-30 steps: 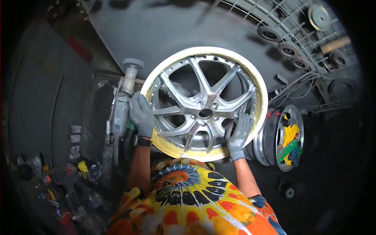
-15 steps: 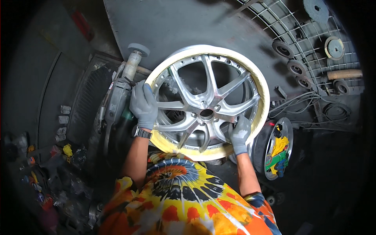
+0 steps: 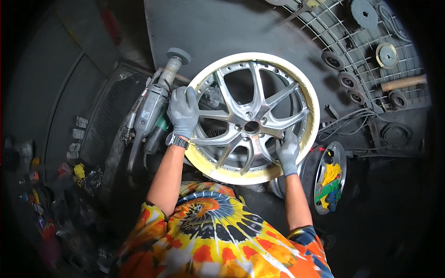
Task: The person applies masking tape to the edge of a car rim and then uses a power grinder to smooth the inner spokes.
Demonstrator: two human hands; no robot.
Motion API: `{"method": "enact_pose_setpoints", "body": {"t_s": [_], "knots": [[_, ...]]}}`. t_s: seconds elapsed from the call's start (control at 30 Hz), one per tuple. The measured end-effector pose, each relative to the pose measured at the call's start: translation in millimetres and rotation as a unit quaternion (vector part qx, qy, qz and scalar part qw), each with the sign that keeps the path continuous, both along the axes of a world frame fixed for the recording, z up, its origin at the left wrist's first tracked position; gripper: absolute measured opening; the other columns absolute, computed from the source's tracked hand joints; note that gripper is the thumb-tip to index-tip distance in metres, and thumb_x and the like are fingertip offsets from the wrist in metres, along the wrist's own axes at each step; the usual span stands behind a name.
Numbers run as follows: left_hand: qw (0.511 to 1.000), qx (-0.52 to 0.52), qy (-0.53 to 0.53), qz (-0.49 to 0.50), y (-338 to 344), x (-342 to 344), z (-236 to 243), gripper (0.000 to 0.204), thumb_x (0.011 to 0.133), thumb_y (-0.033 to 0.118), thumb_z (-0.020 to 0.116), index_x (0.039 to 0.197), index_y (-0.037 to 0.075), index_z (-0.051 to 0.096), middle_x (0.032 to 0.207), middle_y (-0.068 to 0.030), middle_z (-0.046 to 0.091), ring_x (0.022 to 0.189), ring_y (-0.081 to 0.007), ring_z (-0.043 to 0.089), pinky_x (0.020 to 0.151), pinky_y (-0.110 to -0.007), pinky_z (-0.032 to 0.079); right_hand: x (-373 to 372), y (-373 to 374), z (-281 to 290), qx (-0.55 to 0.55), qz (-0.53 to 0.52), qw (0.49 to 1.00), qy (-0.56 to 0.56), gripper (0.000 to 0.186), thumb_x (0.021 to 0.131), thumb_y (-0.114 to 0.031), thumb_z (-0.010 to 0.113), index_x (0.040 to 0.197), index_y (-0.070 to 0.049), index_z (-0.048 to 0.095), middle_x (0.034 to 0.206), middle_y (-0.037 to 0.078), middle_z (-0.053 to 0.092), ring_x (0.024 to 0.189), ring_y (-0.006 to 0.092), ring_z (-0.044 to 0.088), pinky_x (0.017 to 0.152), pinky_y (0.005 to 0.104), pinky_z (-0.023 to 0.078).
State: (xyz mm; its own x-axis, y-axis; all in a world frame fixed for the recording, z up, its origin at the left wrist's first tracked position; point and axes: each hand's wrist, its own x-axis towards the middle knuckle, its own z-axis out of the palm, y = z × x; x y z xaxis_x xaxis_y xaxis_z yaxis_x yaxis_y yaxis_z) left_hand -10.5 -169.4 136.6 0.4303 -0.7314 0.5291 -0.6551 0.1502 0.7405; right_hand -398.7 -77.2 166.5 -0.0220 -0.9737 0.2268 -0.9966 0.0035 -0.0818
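A silver multi-spoke wheel rim (image 3: 256, 109) faces up in front of me, its outer lip covered with pale yellow masking tape (image 3: 314, 98). My left hand (image 3: 183, 111), in a grey glove and with a watch at the wrist, is closed on the taped left edge. At the lower right, my right hand (image 3: 288, 152), also gloved in grey, grips the rim by a spoke near the lip; its fingertips are partly hidden. Just left of my left hand lies a grey power grinder (image 3: 153, 104) with a round grey wheel (image 3: 179, 55) at its far end.
Right of the rim, another wheel (image 3: 342, 153) holds yellow, green and blue gloves (image 3: 330, 183). A wire rack (image 3: 345, 51) with several abrasive discs stands at the upper right, near coiled cable (image 3: 395, 134). Small clutter (image 3: 51, 199) covers the lower left, including a yellow crumpled item (image 3: 79, 171).
The view has shifted slightly, and the grinder and surroundings on the left sit further right in it. The rim is tilted a little differently, with both hands still holding it.
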Motion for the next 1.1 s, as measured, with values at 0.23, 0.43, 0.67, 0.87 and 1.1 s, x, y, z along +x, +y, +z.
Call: {"method": "enact_pose_setpoints", "body": {"t_s": [0.23, 0.43, 0.67, 0.87, 1.1], "knots": [[0.999, 0.04, 0.005, -0.028, 3.5, 5.4, -2.0, 0.024, 0.108, 0.022, 0.059, 0.103, 0.0, 0.067, 0.096, -0.0252, 0.067, 0.091, -0.0481, 0.064, 0.079, -0.054, 0.051, 30.9, 35.6, -13.7, -0.145, 0.038, 0.989, -0.013, 0.063, 0.092, -0.013, 0.068, 0.149, 0.008, 0.049, 0.146, 0.033, 0.053, 0.138, 0.053, 0.049, 0.122, 0.062, 0.031], [0.999, 0.034, 0.005, -0.024, 4.9, 3.0, -2.4, 0.025, 0.109, 0.021, 0.058, 0.106, -0.002, 0.067, 0.101, -0.025, 0.068, 0.093, -0.0467, 0.065, 0.082, -0.054, 0.052, 31.0, 47.6, -22.8, -0.144, 0.029, 0.989, -0.014, 0.064, 0.097, -0.015, 0.065, 0.152, 0.011, 0.046, 0.152, 0.035, 0.049, 0.145, 0.0543, 0.043, 0.125, 0.0645, 0.025], [1.0, 0.031, -0.002, -0.002, 2.2, -1.2, -11.8, 0.023, 0.107, 0.021, 0.058, 0.107, 0.0, 0.066, 0.101, -0.0245, 0.067, 0.094, -0.0477, 0.065, 0.082, -0.055, 0.053, 29.5, 40.8, -14.0, -0.121, 0.014, 0.992, 0.004, 0.064, 0.094, -0.014, 0.068, 0.151, 0.009, 0.047, 0.148, 0.033, 0.053, 0.142, 0.0521, 0.047, 0.125, 0.063, 0.028], [0.996, 0.077, -0.007, 0.033, 0.6, -7.3, -12.0, 0.028, 0.11, 0.023, 0.053, 0.107, -0.002, 0.065, 0.101, -0.0252, 0.066, 0.094, -0.0474, 0.064, 0.081, -0.054, 0.049, 14.6, 19.9, -7.8, -0.117, 0.047, 0.992, -0.021, 0.059, 0.086, -0.013, 0.073, 0.139, 0.006, 0.056, 0.134, 0.029, 0.061, 0.129, 0.0482, 0.056, 0.117, 0.0631, 0.036], [0.992, 0.109, -0.043, 0.046, 0.5, -8.3, -16.5, 0.027, 0.107, 0.025, 0.056, 0.111, 0.0, 0.066, 0.104, -0.0237, 0.067, 0.096, -0.0476, 0.065, 0.081, -0.055, 0.052, -7.3, 4.7, -4.5, -0.014, 0.048, 0.999, -0.003, 0.034, 0.083, -0.02, 0.078, 0.108, -0.001, 0.065, 0.094, 0.021, 0.067, 0.089, 0.0429, 0.065, 0.081, 0.0537, 0.051]]}}
